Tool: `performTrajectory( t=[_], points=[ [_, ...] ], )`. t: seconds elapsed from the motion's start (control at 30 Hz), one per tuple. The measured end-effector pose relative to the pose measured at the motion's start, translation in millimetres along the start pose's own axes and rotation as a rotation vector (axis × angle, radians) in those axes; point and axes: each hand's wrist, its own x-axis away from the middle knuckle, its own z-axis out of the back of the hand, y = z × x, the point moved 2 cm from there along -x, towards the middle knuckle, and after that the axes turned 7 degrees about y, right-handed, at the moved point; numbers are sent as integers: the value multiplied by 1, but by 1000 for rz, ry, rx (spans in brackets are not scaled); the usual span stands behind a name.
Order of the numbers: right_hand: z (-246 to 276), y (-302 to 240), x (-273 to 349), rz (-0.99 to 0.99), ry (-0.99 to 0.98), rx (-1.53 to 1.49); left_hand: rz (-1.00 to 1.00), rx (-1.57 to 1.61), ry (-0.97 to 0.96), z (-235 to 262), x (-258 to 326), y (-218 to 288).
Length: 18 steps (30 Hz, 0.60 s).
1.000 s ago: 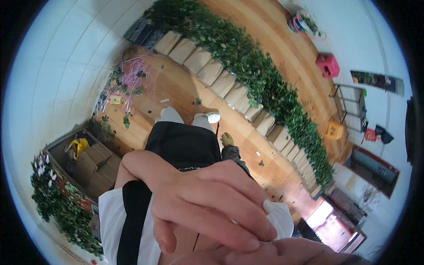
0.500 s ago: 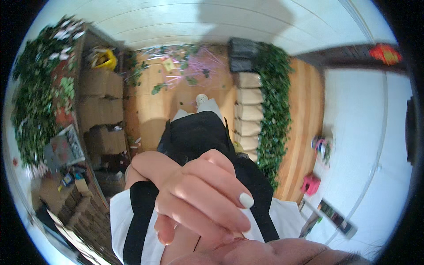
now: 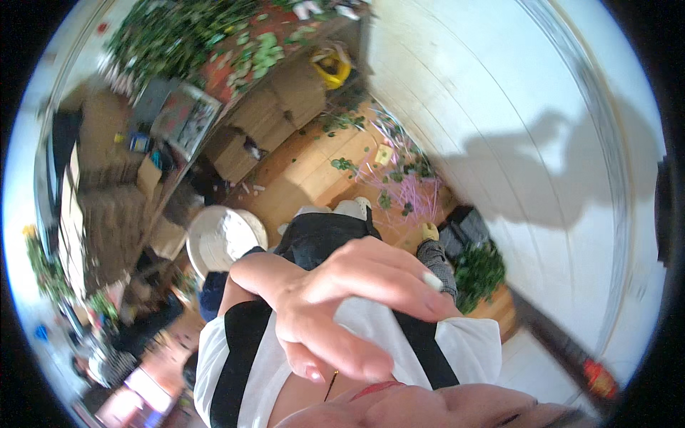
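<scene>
My left hand (image 3: pixel 342 299) is raised close to the camera, the wrist at the left and the fingers curved together toward the right, nails pale. The thumb points down toward my face at the bottom edge. Nothing shows in the hand, and what lies under the palm is hidden. Behind it I see my own body: a white shirt with black stripes (image 3: pixel 235 357) and black trousers (image 3: pixel 321 239), with light shoes on the wooden floor (image 3: pixel 300 171). My right hand is out of view.
A white round tub (image 3: pixel 217 239) stands left of my legs. Cardboard boxes (image 3: pixel 264 121) and green foliage (image 3: pixel 178 36) fill the upper left. Pink stems and leaves (image 3: pixel 399 185) litter the floor by a white wall (image 3: pixel 514 143). A dark crate (image 3: pixel 464 228) sits beside green plants (image 3: pixel 479 274).
The view has swung round, so the room appears turned and the white wall now fills the right. My left hand stays in front of the camera, fingers curved as before.
</scene>
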Motion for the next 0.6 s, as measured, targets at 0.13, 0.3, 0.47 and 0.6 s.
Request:
performTrajectory(
  t=[0.13, 0.3, 0.47, 0.6],
  points=[
    [-62, -137, -38, 339, -48, 128, -57, -156, 168, 38, -14, 28],
    [-218, -290, 19, 614, -322, 167, -247, -230, 287, 152, -29, 80],
    [-372, -406, 103, 699, -384, 106, -117, -705, 298, 297, -27, 160],
    [-431, -533, 203, 661, -374, -227, 178, -998, 368, 396, -24, 210]
  ],
)
